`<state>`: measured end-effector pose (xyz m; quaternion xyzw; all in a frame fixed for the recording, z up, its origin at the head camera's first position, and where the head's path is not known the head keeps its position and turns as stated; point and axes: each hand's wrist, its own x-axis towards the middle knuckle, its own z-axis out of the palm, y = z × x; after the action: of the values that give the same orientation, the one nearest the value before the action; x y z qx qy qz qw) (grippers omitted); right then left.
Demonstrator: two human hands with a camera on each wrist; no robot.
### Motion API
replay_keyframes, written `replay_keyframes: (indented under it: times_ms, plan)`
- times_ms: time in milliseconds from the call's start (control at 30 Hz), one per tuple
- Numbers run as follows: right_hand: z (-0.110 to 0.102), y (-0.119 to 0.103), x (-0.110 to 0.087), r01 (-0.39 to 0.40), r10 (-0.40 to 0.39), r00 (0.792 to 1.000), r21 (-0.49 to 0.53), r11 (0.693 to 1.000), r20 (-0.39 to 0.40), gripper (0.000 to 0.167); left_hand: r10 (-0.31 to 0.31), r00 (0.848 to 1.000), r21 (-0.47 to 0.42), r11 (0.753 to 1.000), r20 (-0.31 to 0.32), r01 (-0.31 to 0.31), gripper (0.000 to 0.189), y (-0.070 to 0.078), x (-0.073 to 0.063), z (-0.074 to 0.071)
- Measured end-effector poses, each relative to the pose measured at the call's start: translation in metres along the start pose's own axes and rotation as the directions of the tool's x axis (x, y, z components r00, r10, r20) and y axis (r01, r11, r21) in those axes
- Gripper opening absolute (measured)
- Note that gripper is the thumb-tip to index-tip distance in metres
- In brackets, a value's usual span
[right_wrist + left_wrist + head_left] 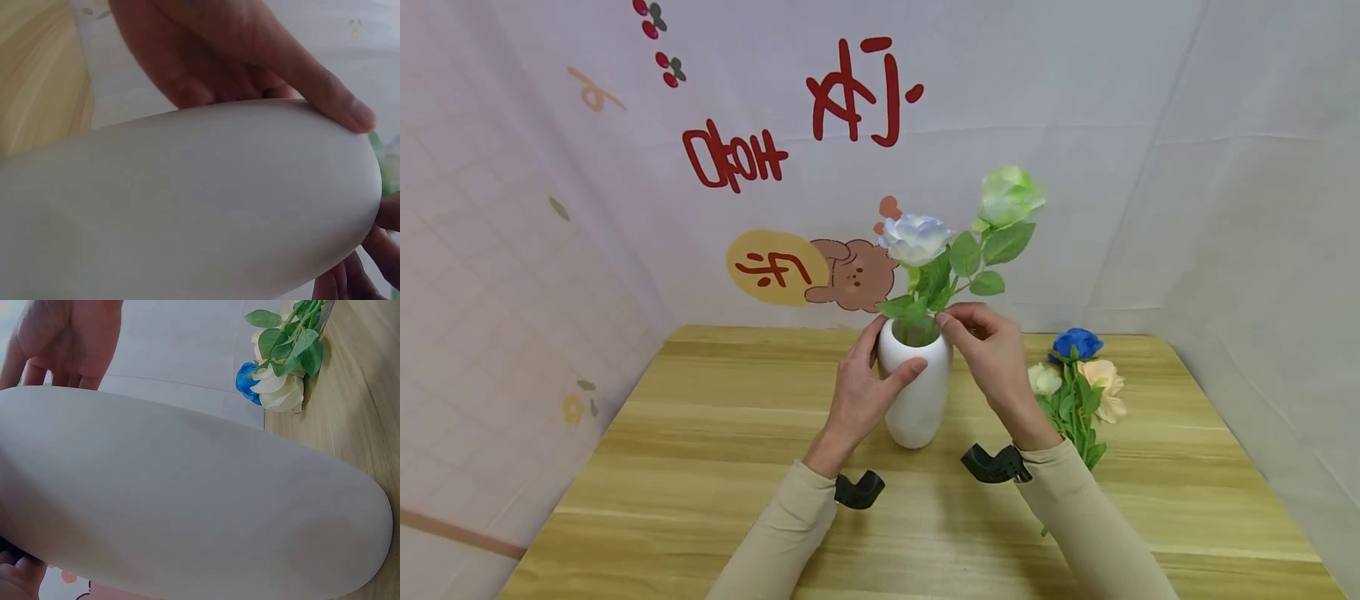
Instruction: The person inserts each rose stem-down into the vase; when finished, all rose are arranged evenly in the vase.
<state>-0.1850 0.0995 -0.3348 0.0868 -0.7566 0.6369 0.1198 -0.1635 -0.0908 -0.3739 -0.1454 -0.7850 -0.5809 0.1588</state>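
Observation:
A white vase stands upright on the table. Around its upper part curls my left hand, thumb on the near side and fingers on the far left side. My right hand is at the right of the rim, thumb and forefinger pinching the stem of a pale green rose, which leans right. Next to it, a white-blue rose stands in the vase with its leaves over the mouth. The right wrist view shows the left thumb lying against the vase wall; the stem ends inside are hidden.
On the table, right of the vase, lie a blue rose, a peach rose and a cream rose, partly behind the right forearm. A printed cloth hangs behind the table.

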Motion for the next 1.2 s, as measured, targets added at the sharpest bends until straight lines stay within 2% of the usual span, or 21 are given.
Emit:
replay_keyframes:
  times_ms: [333, 500, 767, 1000, 1200]
  plan:
    - [-0.007, 0.009, -0.01, -0.057, 0.056, 0.998, 0.042, 0.997, 0.02, 0.042, 0.013, 1.0, -0.005, 1.0, -0.004, -0.013, 0.097, 0.001, 0.0, -0.001]
    - [-0.018, 0.018, -0.016, -0.074, 0.072, 0.996, 0.026, 0.997, 0.048, 0.045, 0.016, 1.0, -0.004, 1.0, -0.001, -0.016, 0.1, 0.001, 0.0, 0.0]
    - [-0.052, 0.03, -0.027, -0.063, 0.067, 0.996, -0.078, 0.995, 0.051, 0.042, 0.015, 1.0, -0.003, 1.0, -0.007, -0.015, 0.105, -0.001, 0.003, 0.001]
    - [-0.087, 0.039, -0.035, -0.07, 0.075, 0.996, -0.107, 0.992, 0.044, 0.042, 0.026, 1.0, -0.005, 1.0, -0.013, -0.026, 0.108, -0.002, 0.004, 0.003]
    - [-0.117, 0.051, -0.043, -0.059, 0.068, 0.997, -0.23, 0.971, 0.029, 0.04, 0.028, 1.0, -0.016, 0.999, -0.014, -0.028, 0.107, -0.002, 0.004, 0.004]
